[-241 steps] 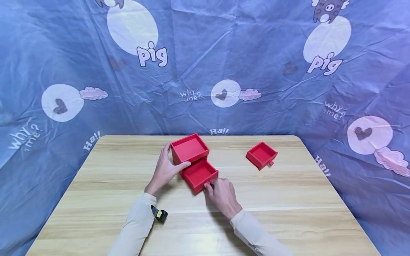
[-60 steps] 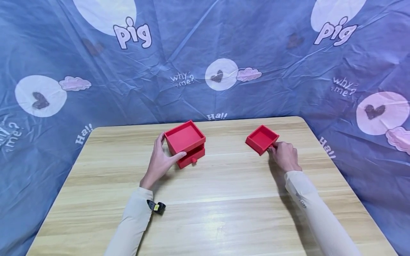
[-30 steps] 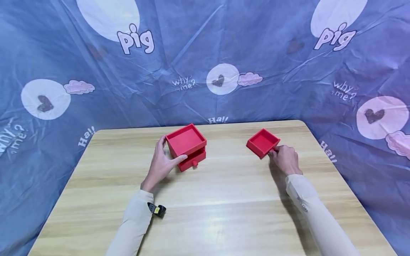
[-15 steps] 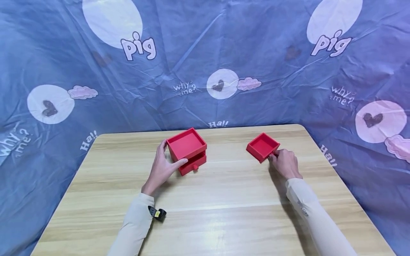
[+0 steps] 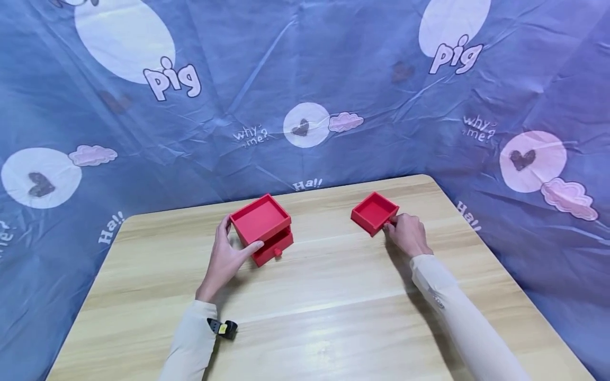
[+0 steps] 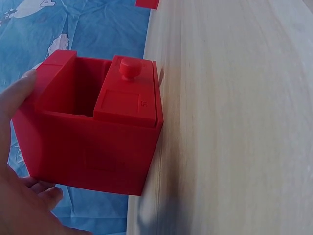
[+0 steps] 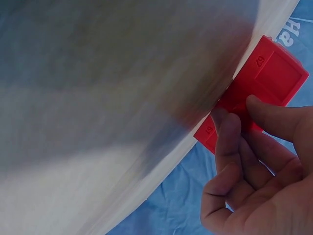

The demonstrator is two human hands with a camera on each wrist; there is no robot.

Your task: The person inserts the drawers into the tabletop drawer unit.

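A small red drawer cabinet (image 5: pixel 259 218) with a shallow tray top stands at the back left of the table. My left hand (image 5: pixel 224 262) grips its left side, thumb along the upper front edge. Its lower drawer (image 6: pixel 124 100), with a round knob, sits inside flush with the front; the slot above it gapes open, as the left wrist view shows. To the right lies a loose red drawer (image 5: pixel 374 211), its inside bare. My right hand (image 5: pixel 407 233) pinches this drawer at its knob, which the fingers mostly hide. Embossed marks show on the drawer front (image 7: pixel 279 73) in the right wrist view.
The pale wooden table (image 5: pixel 305 317) ends just behind the cabinet and the loose drawer. A blue printed cloth (image 5: pixel 257 63) hangs around its back and sides. A black device (image 5: pixel 223 328) is strapped at the left sleeve's cuff.
Eight seconds ago my right hand held the knob of the pulled-out lower drawer; that drawer is now in, and the hand holds the loose drawer. Over the last second mainly the head view shifts.
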